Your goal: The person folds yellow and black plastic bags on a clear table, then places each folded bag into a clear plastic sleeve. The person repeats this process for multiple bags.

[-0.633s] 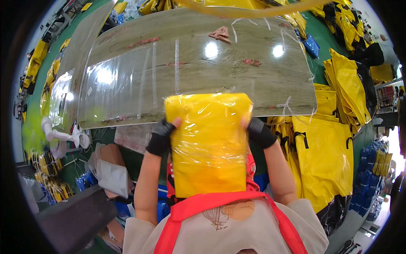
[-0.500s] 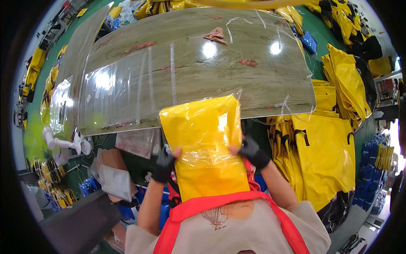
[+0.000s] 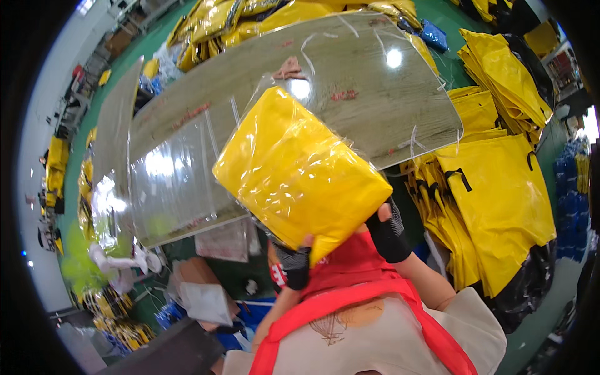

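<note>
A folded yellow sheet of shiny coated material [image 3: 300,175], wrapped in a clear plastic bag, is held tilted in front of my chest over the near edge of the table. My left hand [image 3: 292,261], in a dark fingerless glove, grips the lower left edge, with the thumb on the front face. At the lower right corner, my right hand [image 3: 390,230] in its matching glove is closed on the package, most of its fingers hidden behind it. Loose clear film sticks out past the package's upper end.
The wood-patterned table [image 3: 350,119] carries clear plastic sheets [image 3: 172,169], a crumpled brown cloth [image 3: 291,69] and tape strips. Yellow folded sheets [image 3: 500,206] are stacked at the right. A white fan [image 3: 125,259] stands at the left, near a white bag [image 3: 206,303].
The package has turned, its upper end swinging left, and its lower end has lifted off my apron. My right hand has shifted to a corner; my left hand has moved right and down.
</note>
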### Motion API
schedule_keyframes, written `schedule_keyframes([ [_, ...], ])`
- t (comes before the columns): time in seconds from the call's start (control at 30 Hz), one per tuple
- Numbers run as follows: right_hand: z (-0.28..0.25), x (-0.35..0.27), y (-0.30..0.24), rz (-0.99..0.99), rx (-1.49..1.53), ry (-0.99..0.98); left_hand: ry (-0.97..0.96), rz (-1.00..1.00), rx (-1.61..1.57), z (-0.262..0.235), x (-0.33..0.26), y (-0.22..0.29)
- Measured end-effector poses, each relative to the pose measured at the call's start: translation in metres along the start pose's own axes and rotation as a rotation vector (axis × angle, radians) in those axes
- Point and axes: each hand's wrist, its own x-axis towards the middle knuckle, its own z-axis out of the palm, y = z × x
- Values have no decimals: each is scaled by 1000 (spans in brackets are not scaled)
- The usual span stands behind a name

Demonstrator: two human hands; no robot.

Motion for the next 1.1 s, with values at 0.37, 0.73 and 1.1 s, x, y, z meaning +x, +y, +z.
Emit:
schedule_keyframes([
  [0.37, 45, 55, -75, -862, -1149, -573, -264, 1246, 1126, 24, 97, 205],
  [0.73, 3, 82, -34, -584, -653, -243, -631, 1576, 678, 112, 77, 181],
  [1.1, 94, 110, -65, -792, -45, 33, -879, 133, -76, 122, 39, 15],
])
